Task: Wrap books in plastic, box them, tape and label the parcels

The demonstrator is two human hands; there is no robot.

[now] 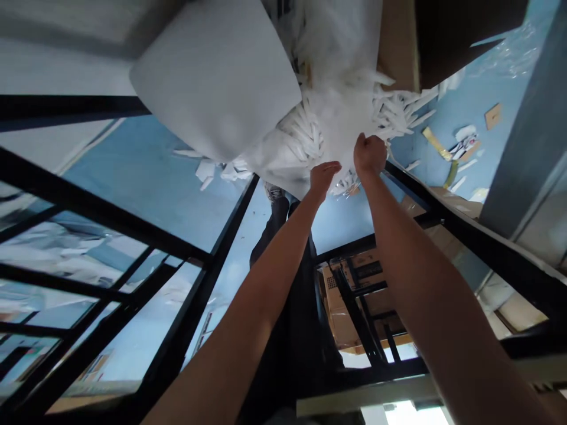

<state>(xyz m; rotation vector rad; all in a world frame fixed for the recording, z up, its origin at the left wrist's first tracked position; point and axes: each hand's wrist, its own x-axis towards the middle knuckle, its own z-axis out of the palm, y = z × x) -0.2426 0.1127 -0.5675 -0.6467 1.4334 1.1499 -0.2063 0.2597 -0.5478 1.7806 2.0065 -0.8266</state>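
Fingers of the right hand [370, 154] are curled shut into a fist, pinching the lower edge of a clear plastic bag of white pieces [341, 112], while those of the left hand [323, 177] are bent loosely together against the bag's underside just beside them; whether the left fingers actually clamp the film I cannot tell, since they are seen from behind. Both arms stretch far out from the camera, so the bag hangs at full reach, directly beyond the fingertips. It looks bulky and slack: thin, cloudy film stuffed with many small white strips that press against the skin and fan out to the right of the right fist. Touching the bag on the side past the left hand is a large smooth white sheet [217, 77], curved and pale grey in shade. Beyond the right fist sits a brown cardboard box [401, 44]. Judging by this, the bag is gripped but not yet freed or set anywhere; moving it is what remains. Further out, black metal bars [212, 260] cross a blue floor [146, 177] littered with scraps, and a person in dark trousers [283, 248] stands below the hands.
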